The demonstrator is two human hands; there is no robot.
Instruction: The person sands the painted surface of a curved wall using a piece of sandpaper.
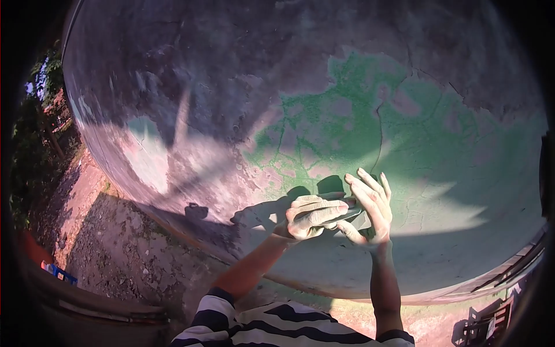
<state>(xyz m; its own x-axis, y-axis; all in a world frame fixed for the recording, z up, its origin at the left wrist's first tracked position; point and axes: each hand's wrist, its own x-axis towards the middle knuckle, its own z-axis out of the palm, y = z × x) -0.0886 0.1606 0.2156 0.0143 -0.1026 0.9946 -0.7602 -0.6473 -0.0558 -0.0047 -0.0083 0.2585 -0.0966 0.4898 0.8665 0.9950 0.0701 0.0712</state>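
From my distant seat, nearest me is the striped shirt (289, 324) along the bottom edge, with both arms reaching up and forward from its dark-edged sleeves. The left forearm (251, 269) slants up and to the right; the right forearm (385, 283) rises almost straight, so the two hands come close together, near the middle of my view and a little below it.

My left hand (315, 217) is curled tight, its fingers pointing right and wrapped over a dark, flat piece (352, 214) gripped sideways; I cannot tell just what it is. The piece sticks out past the fingertips, into the space beside the other palm. My right hand (373, 205) stands wide, fingers spread and pointing up and a little left, thumb reaching out low toward the piece. I cannot tell whether that hand presses on the surface behind it.

Behind both hands is the wall (156, 52), bowed by the lens, its surface worn and cracked. A ragged green patch (341, 124) spreads above them, and shadows of the hands fall to their left. Farther out, rough ground (124, 254) lies at lower left, with foliage (29, 150) beyond the wall's left edge.
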